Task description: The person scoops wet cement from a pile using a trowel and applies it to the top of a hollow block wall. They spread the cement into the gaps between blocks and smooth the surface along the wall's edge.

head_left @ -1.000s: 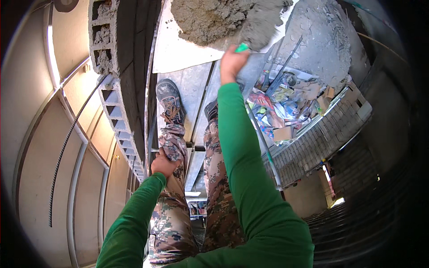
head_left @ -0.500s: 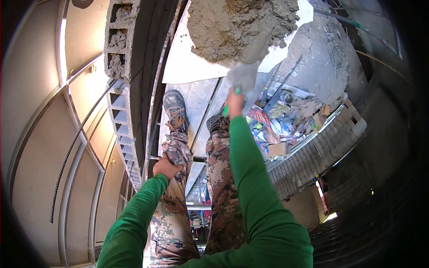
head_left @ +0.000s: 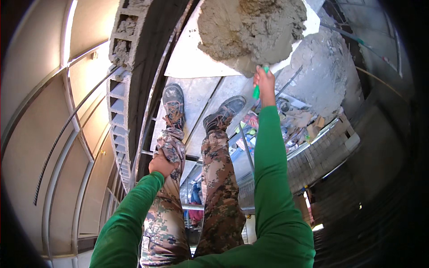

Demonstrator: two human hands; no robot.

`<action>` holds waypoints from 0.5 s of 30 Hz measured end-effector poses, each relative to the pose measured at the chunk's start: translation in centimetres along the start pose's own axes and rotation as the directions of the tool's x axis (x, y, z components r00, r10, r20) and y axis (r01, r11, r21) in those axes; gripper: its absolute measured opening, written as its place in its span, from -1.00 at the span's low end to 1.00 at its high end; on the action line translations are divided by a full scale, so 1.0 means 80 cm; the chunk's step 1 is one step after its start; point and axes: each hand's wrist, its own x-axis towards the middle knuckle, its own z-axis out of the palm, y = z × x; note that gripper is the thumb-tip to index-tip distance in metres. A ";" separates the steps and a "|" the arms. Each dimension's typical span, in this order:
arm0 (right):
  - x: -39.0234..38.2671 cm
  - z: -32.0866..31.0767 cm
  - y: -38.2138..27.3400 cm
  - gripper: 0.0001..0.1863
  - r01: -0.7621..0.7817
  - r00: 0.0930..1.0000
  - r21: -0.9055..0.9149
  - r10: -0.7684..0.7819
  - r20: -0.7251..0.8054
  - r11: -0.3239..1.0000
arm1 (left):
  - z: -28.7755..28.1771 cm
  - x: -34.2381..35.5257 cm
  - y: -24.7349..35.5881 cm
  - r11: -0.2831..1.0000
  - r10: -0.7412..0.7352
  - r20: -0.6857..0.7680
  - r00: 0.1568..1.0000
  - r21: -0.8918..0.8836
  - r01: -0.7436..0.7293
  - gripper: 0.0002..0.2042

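My right hand [head_left: 264, 81] is wrapped around the green handle of a trowel [head_left: 256, 92] at the near edge of a heap of wet grey mortar [head_left: 268, 38]. The trowel's blade cannot be made out against the mortar. Under the heap lies a white sheet or board [head_left: 183, 60]. My left hand [head_left: 163, 164] is down at my left knee, its fingers curled against the camouflage trouser leg [head_left: 172, 145] and partly hidden. Both arms are in green sleeves.
I stand on grey planks [head_left: 196, 96] with gaps between them, high above a lower level. Hollow concrete blocks [head_left: 118, 105] and a rebar rod [head_left: 73, 116] are at the left. To the right lie mixed litter [head_left: 295, 123], a grey rubble pile [head_left: 319, 62] and a tiled ledge [head_left: 321, 154].
My right hand has moved up and to the right with the trowel, from beside my shoe to the mortar's edge. My right foot has turned outward. The left hand stays at the knee.
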 end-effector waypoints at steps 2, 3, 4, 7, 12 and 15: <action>-0.029 0.009 -0.007 -0.77 -0.033 0.999 -0.035 0.034 0.029 0.999 | 0.009 0.003 -0.009 1.000 0.015 -0.008 1.000 -0.024 -0.015 0.10; -0.043 0.015 -0.013 -0.77 -0.054 0.998 -0.055 0.056 0.039 0.997 | 0.014 0.008 -0.012 0.999 0.026 -0.018 0.999 -0.042 -0.027 0.11; -0.059 0.022 -0.017 -0.77 -0.078 0.995 -0.078 0.081 0.049 0.994 | 0.015 0.010 -0.012 1.000 0.027 -0.026 0.999 -0.009 -0.027 0.14; -0.099 0.053 -0.021 -0.79 -0.152 0.980 -0.131 0.166 0.107 0.980 | 0.011 0.003 -0.013 0.997 0.005 -0.019 1.000 -0.071 -0.006 0.00; -0.140 0.126 -0.006 -0.77 -0.139 0.939 -0.250 0.208 0.275 0.958 | 0.023 0.007 -0.024 0.984 -0.008 0.022 1.000 -0.181 0.011 -0.03; -0.152 0.182 -0.004 -0.77 -0.157 0.906 -0.268 0.246 0.344 0.951 | 0.012 0.000 -0.024 0.972 -0.012 0.031 0.999 -0.234 0.019 -0.01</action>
